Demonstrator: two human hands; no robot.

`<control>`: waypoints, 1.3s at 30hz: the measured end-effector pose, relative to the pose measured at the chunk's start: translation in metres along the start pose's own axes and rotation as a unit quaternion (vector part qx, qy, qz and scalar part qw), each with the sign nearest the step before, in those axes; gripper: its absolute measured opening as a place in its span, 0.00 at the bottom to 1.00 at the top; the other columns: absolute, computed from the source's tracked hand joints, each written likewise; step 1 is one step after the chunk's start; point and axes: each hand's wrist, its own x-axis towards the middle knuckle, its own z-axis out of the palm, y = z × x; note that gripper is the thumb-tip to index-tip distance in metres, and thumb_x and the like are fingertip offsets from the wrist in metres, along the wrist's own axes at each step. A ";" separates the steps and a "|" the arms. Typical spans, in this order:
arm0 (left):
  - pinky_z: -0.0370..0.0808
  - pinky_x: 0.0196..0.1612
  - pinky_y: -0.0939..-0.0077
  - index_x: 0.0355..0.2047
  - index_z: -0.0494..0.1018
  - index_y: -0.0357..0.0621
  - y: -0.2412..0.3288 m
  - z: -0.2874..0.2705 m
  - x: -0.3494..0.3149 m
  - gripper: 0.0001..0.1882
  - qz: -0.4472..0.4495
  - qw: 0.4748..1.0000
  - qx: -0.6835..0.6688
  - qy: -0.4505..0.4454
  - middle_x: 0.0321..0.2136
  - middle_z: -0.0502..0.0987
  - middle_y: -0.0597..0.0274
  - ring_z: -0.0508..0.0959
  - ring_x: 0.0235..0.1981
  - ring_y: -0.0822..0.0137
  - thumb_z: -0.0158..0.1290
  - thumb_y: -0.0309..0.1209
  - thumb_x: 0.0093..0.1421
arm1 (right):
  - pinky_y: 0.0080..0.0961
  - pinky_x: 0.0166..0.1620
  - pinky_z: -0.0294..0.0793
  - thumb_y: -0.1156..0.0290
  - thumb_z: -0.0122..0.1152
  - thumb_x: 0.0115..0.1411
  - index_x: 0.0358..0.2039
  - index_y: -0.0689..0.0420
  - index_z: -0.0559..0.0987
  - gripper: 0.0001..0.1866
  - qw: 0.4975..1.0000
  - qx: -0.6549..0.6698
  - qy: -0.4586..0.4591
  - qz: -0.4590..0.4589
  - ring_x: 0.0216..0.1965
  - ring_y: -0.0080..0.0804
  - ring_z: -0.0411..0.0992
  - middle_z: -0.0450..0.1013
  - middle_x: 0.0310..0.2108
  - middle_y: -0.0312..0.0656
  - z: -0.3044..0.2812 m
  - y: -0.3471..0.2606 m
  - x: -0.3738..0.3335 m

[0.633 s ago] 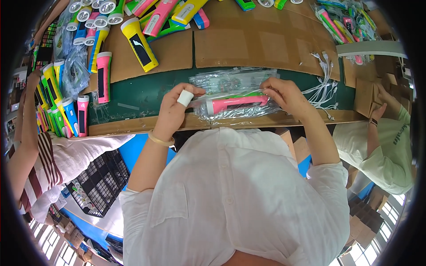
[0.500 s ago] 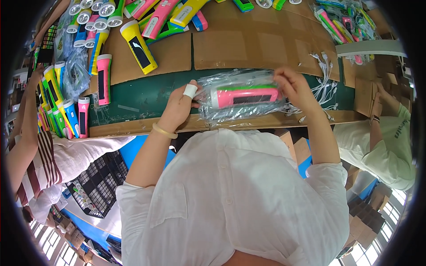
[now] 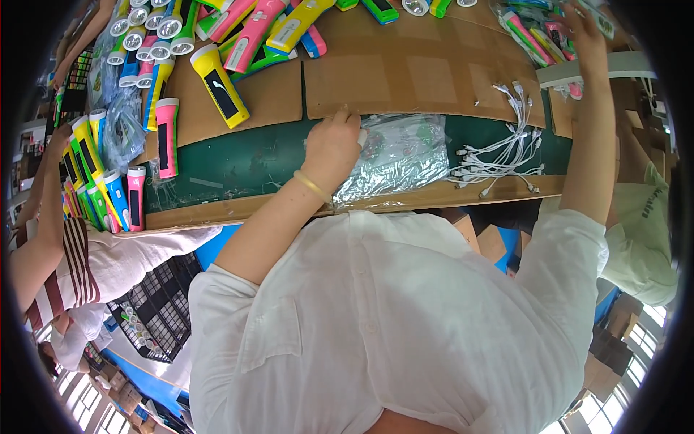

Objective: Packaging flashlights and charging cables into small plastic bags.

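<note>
A stack of flat clear plastic bags (image 3: 405,163) lies on the green tabletop in front of me. My left hand (image 3: 335,148) is at its left end, fingers curled over the bags' edge; a white wrap shows on one finger. My right hand (image 3: 583,29) is raised at the far right, by a pile of bagged flashlights (image 3: 531,40). Its fingers are bent on a clear plastic bag (image 3: 601,20); what is inside cannot be made out. White charging cables (image 3: 506,155) lie in a loose bunch right of the bags.
Many loose flashlights (image 3: 220,87) in pink, yellow, blue and green cover the back left. Several stand upright (image 3: 94,173) at the left edge. Cardboard sheets (image 3: 419,72) line the table. A curved grey bar (image 3: 614,65) crosses at the right. Co-workers sit on both sides.
The bagged pink flashlight has left the spot in front of me, where flat bags now show. My right hand has swung to the far right; my left has moved right onto the bags.
</note>
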 end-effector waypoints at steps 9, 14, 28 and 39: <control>0.74 0.47 0.58 0.37 0.80 0.40 0.005 0.009 0.001 0.09 0.096 0.995 -0.024 0.029 0.37 0.79 0.55 0.78 0.43 0.51 0.60 0.28 0.55 | 0.35 0.48 0.78 0.73 0.69 0.57 0.47 0.56 0.81 0.16 0.897 -0.066 -0.408 -0.161 0.45 0.42 0.77 0.78 0.44 0.42 0.180 -0.066 -0.230; 0.74 0.45 0.55 0.38 0.80 0.39 0.012 0.018 0.003 0.11 0.041 0.991 -0.094 0.085 0.37 0.79 0.53 0.77 0.42 0.48 0.61 0.26 0.54 | 0.40 0.49 0.77 0.70 0.69 0.56 0.45 0.55 0.81 0.15 0.902 -0.126 -0.381 -0.158 0.45 0.47 0.76 0.77 0.42 0.42 0.197 -0.064 -0.245; 0.73 0.44 0.58 0.35 0.80 0.40 0.016 0.020 0.007 0.08 0.078 0.990 -0.114 0.042 0.32 0.79 0.52 0.77 0.38 0.48 0.60 0.23 0.52 | 0.39 0.43 0.76 0.72 0.68 0.54 0.32 0.55 0.81 0.05 0.924 -0.062 -0.303 -0.223 0.42 0.41 0.75 0.76 0.36 0.38 0.195 -0.063 -0.258; 0.76 0.39 0.75 0.39 0.79 0.37 -0.013 -0.025 -0.042 0.07 -0.067 0.959 -0.274 0.007 0.33 0.81 0.58 0.79 0.32 0.68 0.59 0.20 0.59 | 0.37 0.51 0.71 0.75 0.69 0.52 0.42 0.51 0.81 0.15 0.922 0.012 -0.314 -0.227 0.46 0.39 0.73 0.76 0.37 0.37 0.185 -0.076 -0.264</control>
